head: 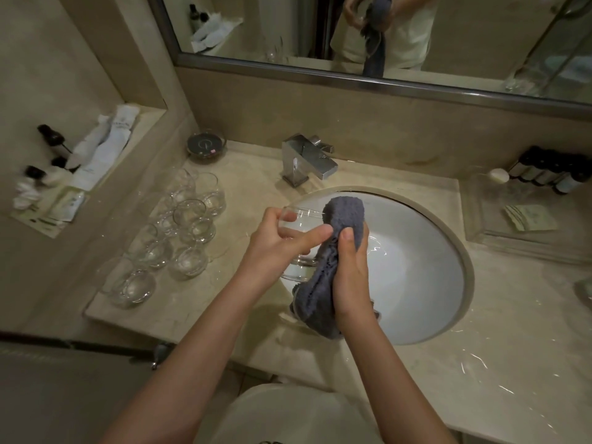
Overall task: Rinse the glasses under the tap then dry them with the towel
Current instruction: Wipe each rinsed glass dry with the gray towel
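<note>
Head view: over the white sink basin (416, 267), the left hand (275, 248) grips a clear drinking glass (296, 219) around its wall, fingers curled about it. The right hand (349, 267) clutches a grey-blue towel (344, 216), bunched against the right side of the glass and hanging down toward the near rim of the basin; whether the cloth reaches inside the glass cannot be told. The chrome tap (307, 160) stands at the far side of the basin with no water visible. A cluster of clear glasses (179, 232) stands on the table (480, 363) to the left of the basin, packed close and some touching. Judgement: the drying step is in hand on this one glass. Risks: a wet wall may slip through the left hand and strike the basin; twisting the towel too hard could crack the rim; setting the glass down among the crowded cluster could knock neighbours; the trailing towel end could pick up water from the basin.
</note>
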The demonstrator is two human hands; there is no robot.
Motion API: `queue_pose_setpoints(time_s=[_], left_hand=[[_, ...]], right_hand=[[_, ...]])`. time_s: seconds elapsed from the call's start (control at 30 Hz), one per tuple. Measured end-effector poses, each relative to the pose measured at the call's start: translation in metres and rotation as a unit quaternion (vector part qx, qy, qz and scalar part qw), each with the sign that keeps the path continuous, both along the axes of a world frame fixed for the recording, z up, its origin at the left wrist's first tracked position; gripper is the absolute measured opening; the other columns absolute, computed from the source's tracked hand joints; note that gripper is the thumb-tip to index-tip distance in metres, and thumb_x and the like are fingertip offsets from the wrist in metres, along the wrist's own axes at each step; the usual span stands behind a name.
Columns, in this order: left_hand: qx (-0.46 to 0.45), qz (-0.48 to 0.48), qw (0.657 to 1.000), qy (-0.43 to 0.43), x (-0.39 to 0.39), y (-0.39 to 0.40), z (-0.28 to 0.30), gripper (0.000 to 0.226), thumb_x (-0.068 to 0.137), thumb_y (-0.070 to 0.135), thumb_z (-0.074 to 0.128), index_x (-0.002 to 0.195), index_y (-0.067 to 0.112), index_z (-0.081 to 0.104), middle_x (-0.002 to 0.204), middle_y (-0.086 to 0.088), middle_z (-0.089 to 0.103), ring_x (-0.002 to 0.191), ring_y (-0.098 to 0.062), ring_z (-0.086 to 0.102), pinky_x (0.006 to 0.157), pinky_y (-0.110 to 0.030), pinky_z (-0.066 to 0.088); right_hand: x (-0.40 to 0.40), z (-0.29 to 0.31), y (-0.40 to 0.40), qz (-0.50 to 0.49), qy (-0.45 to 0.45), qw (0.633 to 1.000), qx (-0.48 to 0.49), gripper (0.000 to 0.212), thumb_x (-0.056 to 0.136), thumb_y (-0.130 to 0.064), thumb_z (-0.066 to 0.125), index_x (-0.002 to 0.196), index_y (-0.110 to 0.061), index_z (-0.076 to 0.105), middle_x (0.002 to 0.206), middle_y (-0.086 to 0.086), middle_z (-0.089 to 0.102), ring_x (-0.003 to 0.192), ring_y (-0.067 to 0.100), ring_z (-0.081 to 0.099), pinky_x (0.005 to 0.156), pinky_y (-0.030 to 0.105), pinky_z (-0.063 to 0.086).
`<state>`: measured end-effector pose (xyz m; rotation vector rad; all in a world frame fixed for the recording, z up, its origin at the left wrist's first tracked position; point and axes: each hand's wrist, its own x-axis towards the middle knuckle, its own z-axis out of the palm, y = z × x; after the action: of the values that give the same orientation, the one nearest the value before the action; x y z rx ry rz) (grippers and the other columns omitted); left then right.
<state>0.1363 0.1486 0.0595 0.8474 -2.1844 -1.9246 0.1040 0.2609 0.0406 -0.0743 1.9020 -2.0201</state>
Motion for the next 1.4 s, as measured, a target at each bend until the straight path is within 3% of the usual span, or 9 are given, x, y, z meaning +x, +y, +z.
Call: queue_pose_setpoints(time_s=[0.17, 0.43, 0.57, 0.7, 0.8, 0.87, 1.0, 1.17, 1.4], left_hand=[[0.094, -0.035, 0.995, 0.013, -0.001, -0.002, -0.001, 0.070, 0.051, 0.061, 0.069, 0.104, 0.016, 0.068, 0.094, -0.001, 0.075, 0.094, -0.022, 0.070, 0.094, -0.041, 0.049], [0.046, 0.008, 0.999, -0.026, -0.002, 0.002, -0.003, 0.079, 0.048, 0.076, 0.059, 0.107, 0.023, 0.061, 0.082, 0.002, 0.075, 0.071, -0.013, 0.068, 0.087, -0.043, 0.053], [0.009, -0.031, 0.999, -0.027, -0.004, 0.005, 0.005, 0.084, 0.041, 0.073, 0.066, 0.106, 0.020, 0.059, 0.092, -0.003, 0.074, 0.075, -0.014, 0.068, 0.072, -0.028, 0.053], [0.047, -0.102, 0.994, -0.012, -0.005, 0.007, 0.006, 0.072, 0.047, 0.061, 0.074, 0.100, 0.015, 0.066, 0.093, -0.003, 0.075, 0.089, -0.020, 0.072, 0.080, -0.032, 0.053], [0.066, -0.143, 0.988, -0.005, -0.005, 0.013, 0.006, 0.050, 0.054, 0.059, 0.072, 0.090, 0.023, 0.068, 0.083, 0.014, 0.072, 0.080, 0.000, 0.067, 0.070, -0.013, 0.048], [0.060, -0.131, 0.989, -0.014, -0.006, 0.015, 0.004, 0.052, 0.052, 0.064, 0.070, 0.091, 0.029, 0.069, 0.083, 0.016, 0.071, 0.078, 0.001, 0.065, 0.070, -0.012, 0.047], [0.079, -0.049, 0.996, -0.013, -0.005, 0.014, -0.004, 0.079, 0.044, 0.067, 0.071, 0.107, 0.021, 0.060, 0.085, 0.004, 0.076, 0.078, -0.015, 0.071, 0.081, -0.032, 0.056], [0.062, -0.094, 0.993, -0.033, -0.004, 0.013, -0.008, 0.090, 0.034, 0.055, 0.082, 0.114, 0.024, 0.054, 0.101, 0.003, 0.072, 0.085, -0.011, 0.070, 0.086, -0.032, 0.053], [0.033, -0.160, 0.987, 0.004, -0.002, -0.007, -0.008, 0.085, 0.040, 0.026, 0.091, 0.117, 0.027, 0.055, 0.107, 0.000, 0.067, 0.089, -0.010, 0.067, 0.083, -0.027, 0.055]], right_hand=[[-0.002, -0.005, 0.003, -0.008, -0.080, 0.996, -0.037, 0.070, 0.085, -0.065, 0.035, 0.146, -0.031, 0.036, 0.143, 0.001, 0.050, 0.131, 0.017, 0.047, 0.114, 0.043, 0.034], [-0.003, -0.001, 0.006, -0.036, -0.057, 0.997, -0.031, 0.047, 0.099, -0.046, 0.035, 0.143, -0.031, 0.037, 0.131, -0.005, 0.056, 0.122, 0.013, 0.053, 0.110, 0.041, 0.039], [-0.004, 0.001, 0.007, -0.044, -0.038, 0.998, -0.015, 0.047, 0.100, -0.044, 0.033, 0.144, -0.026, 0.036, 0.132, 0.001, 0.055, 0.120, 0.014, 0.054, 0.107, 0.039, 0.042], [-0.004, -0.009, 0.009, -0.085, -0.108, 0.987, -0.077, 0.057, 0.097, -0.056, 0.039, 0.142, -0.022, 0.044, 0.133, 0.006, 0.058, 0.121, 0.020, 0.056, 0.108, 0.042, 0.041], [-0.004, -0.015, 0.011, -0.110, -0.146, 0.978, -0.098, 0.072, 0.083, -0.069, 0.048, 0.137, -0.021, 0.052, 0.126, 0.010, 0.064, 0.116, 0.025, 0.061, 0.106, 0.049, 0.043], [-0.003, -0.016, 0.013, -0.103, -0.134, 0.982, -0.090, 0.079, 0.076, -0.072, 0.050, 0.138, -0.024, 0.050, 0.127, 0.008, 0.063, 0.117, 0.024, 0.060, 0.106, 0.049, 0.042], [-0.009, -0.017, 0.019, -0.084, -0.083, 0.992, -0.050, 0.052, 0.100, -0.050, 0.036, 0.144, -0.024, 0.037, 0.134, 0.004, 0.056, 0.121, 0.019, 0.054, 0.108, 0.042, 0.041], [-0.009, -0.011, 0.021, -0.060, -0.029, 0.997, -0.030, 0.042, 0.100, -0.043, 0.037, 0.138, -0.025, 0.040, 0.114, -0.007, 0.059, 0.109, 0.014, 0.058, 0.096, 0.032, 0.046], [-0.016, 0.001, 0.043, 0.025, 0.179, 0.984, 0.013, 0.020, 0.082, -0.033, 0.063, 0.101, -0.027, 0.064, 0.091, -0.018, 0.069, 0.089, 0.001, 0.063, 0.076, 0.013, 0.045]])
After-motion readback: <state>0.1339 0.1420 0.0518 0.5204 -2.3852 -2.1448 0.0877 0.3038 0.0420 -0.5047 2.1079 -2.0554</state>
